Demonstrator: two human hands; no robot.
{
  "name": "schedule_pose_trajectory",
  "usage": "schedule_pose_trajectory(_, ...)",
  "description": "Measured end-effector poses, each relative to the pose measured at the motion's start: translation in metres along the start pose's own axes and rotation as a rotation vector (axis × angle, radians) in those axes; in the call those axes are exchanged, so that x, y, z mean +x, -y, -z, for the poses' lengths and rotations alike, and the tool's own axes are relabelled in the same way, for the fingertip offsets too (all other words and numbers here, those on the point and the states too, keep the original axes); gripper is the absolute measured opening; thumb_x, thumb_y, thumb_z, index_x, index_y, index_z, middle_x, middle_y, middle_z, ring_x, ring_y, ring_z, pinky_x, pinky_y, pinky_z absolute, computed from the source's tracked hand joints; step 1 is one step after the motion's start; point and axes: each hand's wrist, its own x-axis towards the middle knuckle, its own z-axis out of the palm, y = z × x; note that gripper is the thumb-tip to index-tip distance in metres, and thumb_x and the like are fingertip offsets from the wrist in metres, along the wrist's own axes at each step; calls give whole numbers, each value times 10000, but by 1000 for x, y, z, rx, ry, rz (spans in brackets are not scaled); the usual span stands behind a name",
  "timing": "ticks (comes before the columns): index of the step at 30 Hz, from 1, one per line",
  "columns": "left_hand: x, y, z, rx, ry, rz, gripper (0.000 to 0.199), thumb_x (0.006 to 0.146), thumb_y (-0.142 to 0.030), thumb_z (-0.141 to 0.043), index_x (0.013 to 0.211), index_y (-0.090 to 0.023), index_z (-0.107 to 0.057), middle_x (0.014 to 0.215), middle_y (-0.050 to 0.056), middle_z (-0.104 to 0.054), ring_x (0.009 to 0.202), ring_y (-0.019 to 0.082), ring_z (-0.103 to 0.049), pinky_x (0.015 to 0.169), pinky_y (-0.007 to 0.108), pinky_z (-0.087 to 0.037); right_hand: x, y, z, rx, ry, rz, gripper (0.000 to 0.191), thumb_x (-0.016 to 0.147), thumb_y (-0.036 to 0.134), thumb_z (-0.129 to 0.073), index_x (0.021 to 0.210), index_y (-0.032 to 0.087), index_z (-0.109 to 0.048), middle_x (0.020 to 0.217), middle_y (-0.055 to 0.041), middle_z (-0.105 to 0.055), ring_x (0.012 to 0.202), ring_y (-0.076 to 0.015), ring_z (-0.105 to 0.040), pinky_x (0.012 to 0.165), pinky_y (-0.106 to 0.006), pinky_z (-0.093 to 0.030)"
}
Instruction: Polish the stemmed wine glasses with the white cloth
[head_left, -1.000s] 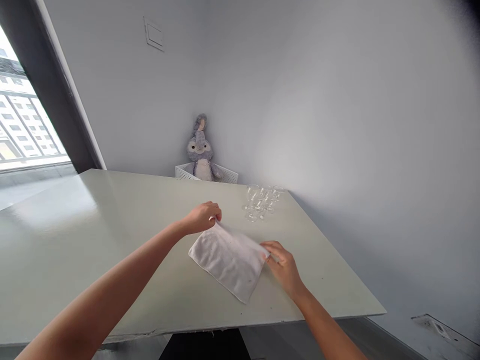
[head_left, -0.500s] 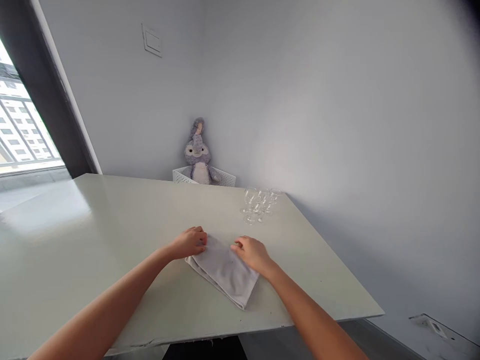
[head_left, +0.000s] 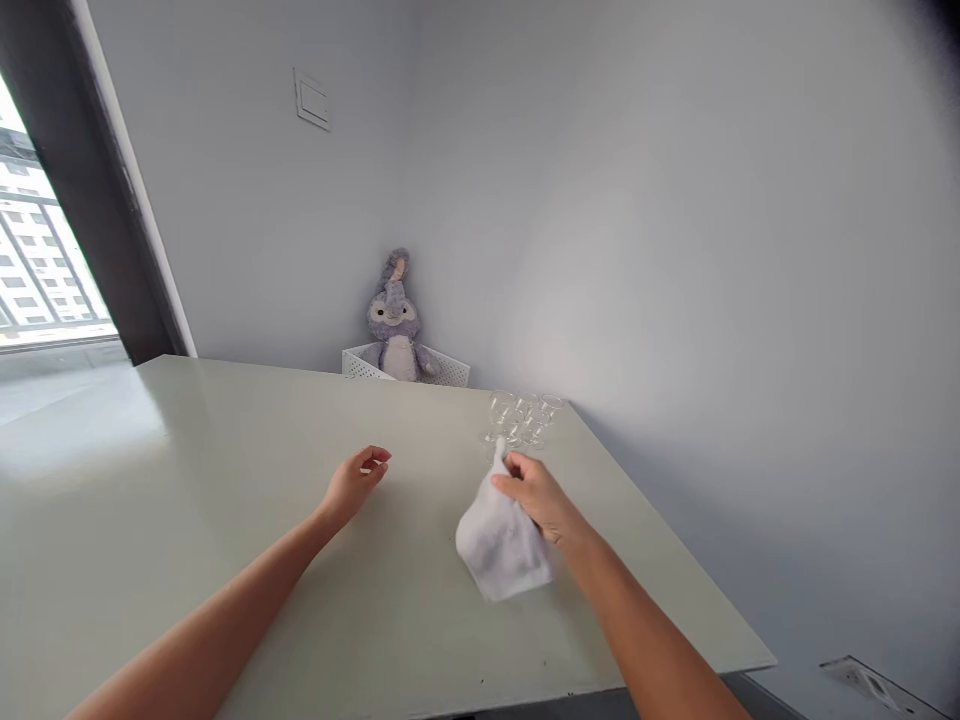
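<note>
A white cloth [head_left: 501,548] hangs bunched from my right hand [head_left: 534,490], pinched between thumb and fingers at its top. Its lower part spreads out and is slightly blurred. My left hand [head_left: 358,480] is to the left, over the table, with thumb and fingers curved apart and nothing between them. Just beyond the right hand stand several clear stemmed glasses [head_left: 517,412], grouped close together; the cloth's top and the hand partly cover the nearest of them.
The pale table [head_left: 300,420] reaches to its right edge near a grey wall [head_left: 675,300]. Behind its far edge, a plush rabbit [head_left: 397,330] sits in a white perforated basket [head_left: 360,364] in the corner. A window [head_left: 45,250] is at the left.
The cloth lay folded on the table under both hands; my right hand has lifted it and shifted right. My left hand has let go and moved left. The view has tilted slightly up.
</note>
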Motion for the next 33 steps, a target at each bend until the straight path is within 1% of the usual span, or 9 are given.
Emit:
schedule_pose_trajectory(4,-3,-2,1,-95,-76,36,247,720,-352,-459,880,-214,-586,867,26,-604,759,161,-558,615,252,-426,7,13,-5,-45,135,-64,282,774,469,-494,743,189,-482,666,28,-499,529,-106,-489,446,-212,-372)
schedule_pose_trajectory(7,-5,-1,6,-126,-136,40,238,738,-320,-434,899,-206,-566,862,31,-595,739,158,-550,616,263,-431,7,-14,-33,-447,231,62,359,842,466,-387,929,181,-587,968,-83,-606,836,-201,-590,699,-336,-473)
schedule_pose_trajectory(9,-6,-2,8,-146,-226,29,215,755,-288,-409,897,-205,-548,879,34,-587,746,156,-542,627,268,-439,3,-40,-54,-756,287,250,426,851,451,-395,1130,173,-557,1232,-132,-513,1155,-270,-441,959,-425,-333)
schedule_pose_trajectory(12,-11,-6,4,-161,-364,-74,180,782,-237,-380,887,-199,-520,906,41,-571,787,154,-537,671,277,-451,10,-71,-78,-983,373,392,630,857,514,-342,1363,141,-297,1449,-128,-203,1331,-297,-115,1057,-465,-153)
schedule_pose_trajectory(16,-28,-17,-14,-113,-401,-441,164,813,-164,-381,911,-196,-508,907,53,-540,836,155,-522,753,310,-443,71,-82,-88,-1101,299,298,695,870,557,-214,1386,91,-221,1459,-144,-144,1341,-285,-57,1065,-447,-91)
schedule_pose_trajectory(19,-45,-25,-25,-40,-318,-725,227,785,-99,-427,974,-197,-505,910,73,-532,838,168,-509,743,329,-435,139,-72,-93,-1143,235,138,698,870,557,-207,1389,90,-203,1465,-137,-124,1341,-282,-47,1061,-433,-41)
schedule_pose_trajectory(22,-54,-29,-29,19,-259,-883,314,750,-52,-439,1021,-204,-486,928,83,-533,807,170,-498,700,331,-429,198,-56,-113,-1138,213,60,694,877,535,-200,1385,64,-186,1460,-167,-118,1337,-299,-45,1049,-453,-6)
schedule_pose_trajectory(27,-54,-29,-25,23,-339,-954,376,722,-40,-436,1058,-208,-454,956,99,-521,829,192,-499,707,373,-433,248,-23,-193,-1088,293,150,693,881,540,-162,1383,63,-174,1456,-202,-93,1330,-316,-59,1033,-487,-3)
schedule_pose_trajectory(33,-56,-34,-18,-21,-399,-1046,364,754,-90,-427,1097,-213,-445,934,99,-534,830,200,-513,707,393,-452,217,12,-312,-1009,523,432,623,844,608,-258,1371,276,-243,1481,-63,-99,1336,-280,-55,1049,-456,-34)
